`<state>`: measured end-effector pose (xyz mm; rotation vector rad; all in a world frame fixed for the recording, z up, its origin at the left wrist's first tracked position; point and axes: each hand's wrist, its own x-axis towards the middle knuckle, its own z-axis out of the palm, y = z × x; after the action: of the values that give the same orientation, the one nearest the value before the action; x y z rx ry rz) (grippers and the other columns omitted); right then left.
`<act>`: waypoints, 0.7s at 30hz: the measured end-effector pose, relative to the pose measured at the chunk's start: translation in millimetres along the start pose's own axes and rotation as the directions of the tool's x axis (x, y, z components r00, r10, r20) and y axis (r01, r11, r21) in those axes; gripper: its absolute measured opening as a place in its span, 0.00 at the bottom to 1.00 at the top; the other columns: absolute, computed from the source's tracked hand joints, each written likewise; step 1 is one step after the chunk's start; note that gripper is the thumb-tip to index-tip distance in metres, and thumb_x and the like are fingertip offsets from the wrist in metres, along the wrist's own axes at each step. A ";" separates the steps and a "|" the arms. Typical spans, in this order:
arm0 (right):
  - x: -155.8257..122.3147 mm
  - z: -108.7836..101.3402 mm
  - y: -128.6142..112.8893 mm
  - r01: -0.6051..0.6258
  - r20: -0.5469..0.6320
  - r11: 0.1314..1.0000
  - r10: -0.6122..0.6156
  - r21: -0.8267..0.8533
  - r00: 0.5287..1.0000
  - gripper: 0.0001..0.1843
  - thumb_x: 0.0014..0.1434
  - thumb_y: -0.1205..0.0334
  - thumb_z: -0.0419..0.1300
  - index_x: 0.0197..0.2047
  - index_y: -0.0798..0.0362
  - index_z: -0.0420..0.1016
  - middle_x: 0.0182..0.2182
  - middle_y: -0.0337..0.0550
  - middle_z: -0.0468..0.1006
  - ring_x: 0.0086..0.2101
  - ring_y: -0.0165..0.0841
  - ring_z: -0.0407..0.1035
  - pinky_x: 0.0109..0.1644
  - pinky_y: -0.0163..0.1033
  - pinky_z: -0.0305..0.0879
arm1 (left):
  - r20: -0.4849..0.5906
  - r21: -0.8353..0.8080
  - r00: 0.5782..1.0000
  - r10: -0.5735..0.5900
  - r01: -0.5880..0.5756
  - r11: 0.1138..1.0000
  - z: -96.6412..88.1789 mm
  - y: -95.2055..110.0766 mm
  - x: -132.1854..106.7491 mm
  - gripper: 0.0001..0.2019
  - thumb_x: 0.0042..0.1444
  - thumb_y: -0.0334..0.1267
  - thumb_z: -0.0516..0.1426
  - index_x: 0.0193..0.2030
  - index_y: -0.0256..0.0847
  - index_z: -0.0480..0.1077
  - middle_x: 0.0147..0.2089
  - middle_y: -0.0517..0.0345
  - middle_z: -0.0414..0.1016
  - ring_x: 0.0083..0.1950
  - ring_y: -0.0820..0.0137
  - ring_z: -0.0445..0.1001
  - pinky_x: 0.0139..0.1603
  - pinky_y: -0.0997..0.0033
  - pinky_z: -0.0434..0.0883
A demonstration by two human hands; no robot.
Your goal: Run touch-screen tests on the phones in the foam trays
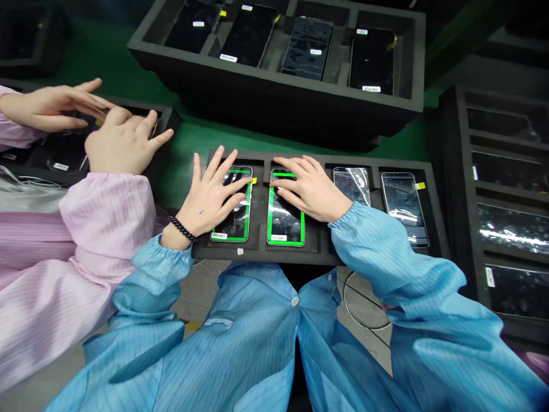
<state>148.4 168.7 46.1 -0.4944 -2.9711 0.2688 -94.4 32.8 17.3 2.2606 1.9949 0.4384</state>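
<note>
Four slots' worth of smartphones lie face up in a black foam tray (257, 254) in front of me. Over the leftmost smartphone (234, 226), which shows a green border, my left hand (210, 191) is spread open, its thumb and forefinger across the screen. My right hand (311, 189) lies over the second smartphone (286, 220), also green-bordered, with its fingers stretched over the upper screen. Neither hand grips anything. Farther right are a third smartphone (352, 183) and a fourth smartphone (405, 209), both with text on their screens.
A deep black foam tray (274, 86) with several phones stands behind mine. Another phone tray (467, 229) stands at the right. At the left, a co-worker's hands (120, 140) in pink sleeves are over another tray (167, 123). The green table (189, 149) shows between them.
</note>
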 end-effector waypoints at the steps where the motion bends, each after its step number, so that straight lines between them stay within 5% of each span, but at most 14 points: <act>1: 1.8 -0.2 2.0 -0.008 -0.002 1.000 0.008 0.000 1.000 0.22 0.74 0.55 0.47 0.57 0.49 0.80 0.70 0.54 0.63 0.65 0.49 0.61 0.70 0.65 0.53 | -0.003 -0.007 1.000 -0.003 0.003 1.000 0.9 -1.4 2.7 0.24 0.72 0.53 0.42 0.68 0.58 0.67 0.82 0.59 0.39 0.82 0.48 0.37 0.76 0.26 0.33; 21: 14.6 -0.4 8.1 -0.086 -0.028 0.996 0.086 0.006 0.996 0.22 0.74 0.57 0.47 0.57 0.51 0.79 0.70 0.55 0.64 0.65 0.48 0.61 0.69 0.59 0.55 | 0.006 -0.050 0.998 -0.061 0.061 0.997 3.5 -8.6 24.2 0.29 0.71 0.57 0.38 0.66 0.52 0.70 0.81 0.54 0.43 0.82 0.50 0.35 0.76 0.29 0.30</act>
<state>137.2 181.1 46.1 -0.6208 -2.9251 0.2748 -99.2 58.2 15.3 2.1633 2.0217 0.4715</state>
